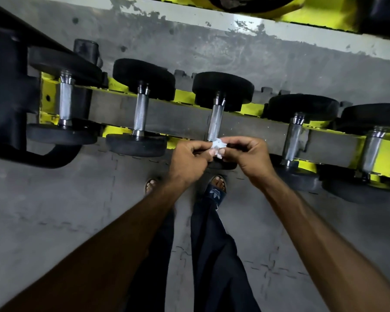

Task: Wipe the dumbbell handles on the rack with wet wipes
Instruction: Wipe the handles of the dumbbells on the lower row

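Several black dumbbells with knurled steel handles lie across a yellow rack (182, 96). A small crumpled white wet wipe (218, 147) sits between my two hands, just in front of the near end of the middle dumbbell handle (215, 122). My left hand (189, 159) pinches the wipe from the left. My right hand (248, 156) pinches it from the right. The hands hide the middle dumbbell's near weight. Other handles stand at the left (141, 113) and at the right (292, 140).
A black frame post (5, 91) stands at the far left. A further yellow rack tier (313, 16) runs across the top. Grey interlocking floor mats (65, 210) lie below, with my sandalled feet (217, 188) close to the rack.
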Demonstrator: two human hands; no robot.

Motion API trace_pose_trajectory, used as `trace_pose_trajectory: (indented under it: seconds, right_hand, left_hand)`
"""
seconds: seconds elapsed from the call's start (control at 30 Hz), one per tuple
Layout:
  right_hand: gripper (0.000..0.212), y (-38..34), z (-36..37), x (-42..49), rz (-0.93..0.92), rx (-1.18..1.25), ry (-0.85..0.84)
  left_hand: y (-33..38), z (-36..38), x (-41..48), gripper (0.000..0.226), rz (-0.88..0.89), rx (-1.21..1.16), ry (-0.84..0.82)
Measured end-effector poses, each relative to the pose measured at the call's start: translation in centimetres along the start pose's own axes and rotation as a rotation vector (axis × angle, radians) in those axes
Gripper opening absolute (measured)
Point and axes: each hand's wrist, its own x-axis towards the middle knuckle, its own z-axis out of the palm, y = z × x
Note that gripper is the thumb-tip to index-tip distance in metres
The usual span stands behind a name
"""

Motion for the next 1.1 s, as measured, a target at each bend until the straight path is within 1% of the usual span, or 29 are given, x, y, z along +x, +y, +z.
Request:
trace_pose_trajectory:
  seconds: [0.07,0.13,0.2,0.3,0.4,0.47,0.57,0.63,0.7,0.73,0.77,0.8,0.87,0.9,0.93,1.0,1.1]
  right_hand:
    - [0.024,0.7,-0.5,1.1,-0.024,-0.053,0.063]
    - [0.022,1.5,-0.9,2.5,-0.058,-0.116,0.137]
    - [0.02,1.9,-0.8,3.6,-0.109,-0.278,0.127]
    - [0.021,1.8,-0.3,4.9,-0.28,-0.718,-0.05]
    - [0.017,0.5,0.4,6.7,-0.465,-1.056,-0.292]
    - [0.016,-0.9,1.7,7.4,-0.496,-1.303,-0.42]
    - [0.021,-3.1,4.2,7.5,-0.551,-1.658,-0.524]
    - [0.02,-4.7,6.5,7.3,-0.458,-1.849,-0.638]
    - [0.011,-5.7,8.5,7.9,-0.251,-1.96,-0.731]
    - [0.014,-6.0,9.3,8.3,-0.169,-1.983,-0.752]
    - [0.019,-6.2,9.8,8.6,-0.141,-1.993,-0.759]
    - [0.021,-6.4,10.0,8.7,-0.155,-1.986,-0.748]
    - [0.014,-6.0,9.0,8.5,-0.277,-1.899,-0.674]
    - [0.011,-5.3,7.9,8.3,-0.348,-1.801,-0.62]
    - [0.014,-4.3,6.5,8.1,-0.41,-1.677,-0.56]
    - [0.016,-2.3,3.7,7.3,-0.434,-1.41,-0.439]
    - [0.013,0.2,1.4,5.6,-0.231,-0.988,-0.165]
  left_hand:
    - [0.0,0.0,-0.5,0.021,0.078,0.129,0.031]
    - [0.0,-0.4,-1.2,0.021,0.145,0.341,0.104]
    - [-0.3,-0.9,-1.6,0.024,0.166,0.49,0.138]
    - [-0.7,-1.5,-1.7,0.03,0.099,0.512,0.135]
    - [-1.1,-2.1,-1.5,0.029,0.139,0.52,0.108]
    - [-1.3,-2.6,-1.5,0.028,0.177,0.525,0.095]
    - [-1.6,-3.0,-1.3,0.028,0.207,0.554,0.081]
    - [-1.9,-3.1,-1.3,0.028,0.23,0.564,0.056]
    - [-2.2,-3.4,-1.2,0.028,0.248,0.562,0.028]
    - [-2.3,-3.5,-1.2,0.029,0.253,0.562,0.014]
    - [-2.5,-3.6,-1.2,0.029,0.256,0.563,0.0]
    - [-2.6,-3.6,-1.2,0.029,0.254,0.566,-0.013]
    - [-2.5,-3.7,-1.3,0.031,0.255,0.571,-0.024]
    - [-2.4,-3.7,-1.3,0.031,0.261,0.571,-0.023]
    - [-2.2,-3.7,-1.2,0.032,0.266,0.573,-0.019]
    - [-1.8,-3.6,-1.3,0.033,0.264,0.6,-0.01]
    - [-1.5,-3.6,-1.3,0.033,0.281,0.649,-0.001]
